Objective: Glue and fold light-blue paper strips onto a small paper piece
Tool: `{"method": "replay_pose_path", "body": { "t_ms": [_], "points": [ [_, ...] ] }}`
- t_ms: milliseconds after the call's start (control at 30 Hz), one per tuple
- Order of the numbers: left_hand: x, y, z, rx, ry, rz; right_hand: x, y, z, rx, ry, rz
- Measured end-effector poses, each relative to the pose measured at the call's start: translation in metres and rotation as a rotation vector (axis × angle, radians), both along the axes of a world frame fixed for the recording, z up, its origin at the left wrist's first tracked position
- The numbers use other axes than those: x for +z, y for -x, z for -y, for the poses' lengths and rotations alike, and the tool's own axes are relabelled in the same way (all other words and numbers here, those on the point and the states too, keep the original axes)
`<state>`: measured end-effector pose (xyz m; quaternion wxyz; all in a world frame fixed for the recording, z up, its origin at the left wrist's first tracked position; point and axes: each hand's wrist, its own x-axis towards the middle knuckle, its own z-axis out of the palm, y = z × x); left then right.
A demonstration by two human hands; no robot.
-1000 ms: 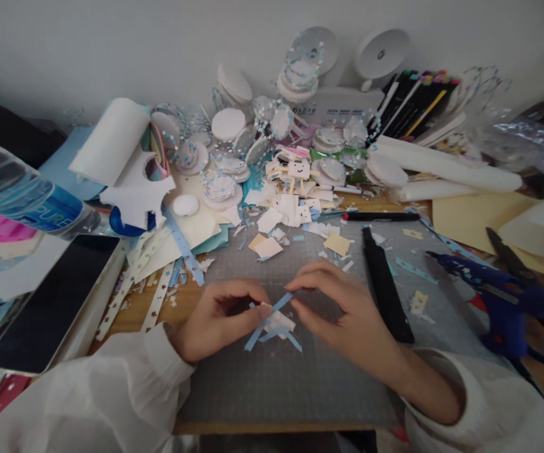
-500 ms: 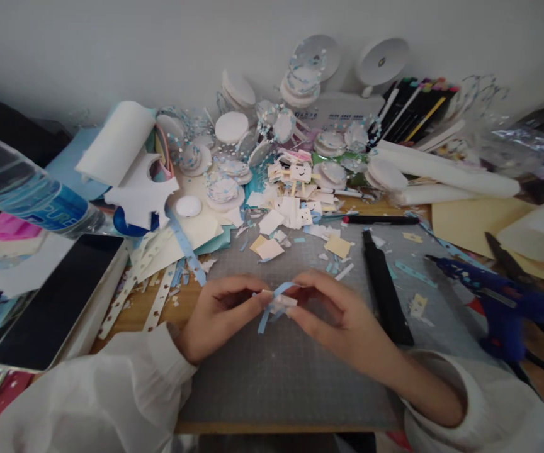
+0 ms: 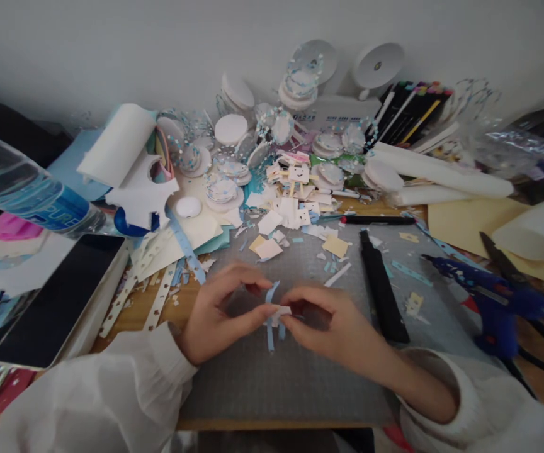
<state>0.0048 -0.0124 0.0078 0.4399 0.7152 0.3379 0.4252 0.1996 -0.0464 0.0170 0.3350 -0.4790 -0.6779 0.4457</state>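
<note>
Above the grey cutting mat (image 3: 272, 384), my two hands meet around a small white paper piece (image 3: 282, 311) with blue paper strips (image 3: 271, 336) on it. My left hand (image 3: 227, 314) pinches its left side between thumb and fingers. From the other side my right hand (image 3: 326, 318) grips it between thumb and bent fingers. One strip stands up between the hands and its end hangs below the thumbs. The fingers cover part of the piece, and it is slightly blurred.
Paper scraps and small smiling-face cutouts (image 3: 299, 173) lie beyond my hands. To the right are a black cutter-like tool (image 3: 381, 286), a blue glue gun (image 3: 493, 302) and scissors (image 3: 498, 258). A phone (image 3: 59, 299) and a water bottle (image 3: 31, 189) are on the left.
The blue strip has turned from slanting to nearly upright, and the white piece has shifted slightly left and down. My left fingertips have lifted, while my right fingers have moved slightly lower.
</note>
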Motion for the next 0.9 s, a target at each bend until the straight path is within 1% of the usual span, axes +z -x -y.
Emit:
{"method": "replay_pose_path", "body": {
  "t_ms": [100, 200, 333, 433, 533, 700, 900],
  "points": [
    [0.001, -0.0008, 0.0001, 0.001, 0.005, -0.036, 0.0005, 0.0007, -0.0009, -0.002, -0.066, 0.004],
    [0.0042, -0.0024, -0.0008, -0.021, 0.094, -0.014, 0.0002, -0.0006, -0.001, -0.016, -0.068, -0.018],
    [0.0076, -0.004, -0.0023, -0.108, 0.213, 0.08, -0.0034, -0.0026, -0.0002, -0.03, 0.043, -0.09],
    [0.0064, -0.0042, -0.0029, -0.142, 0.264, 0.125, -0.0064, -0.0021, 0.0002, -0.041, 0.127, -0.159],
    [0.0044, -0.0036, -0.0028, -0.13, 0.258, 0.095, -0.0072, -0.0006, 0.0003, -0.049, 0.13, -0.185],
    [0.0057, -0.0022, -0.0011, -0.112, 0.193, -0.003, -0.005, 0.0012, -0.0003, -0.063, 0.111, -0.174],
    [0.0055, -0.0026, -0.0004, -0.135, 0.14, -0.019, -0.0074, 0.0022, 0.0006, -0.071, 0.079, -0.171]
  ]
}}
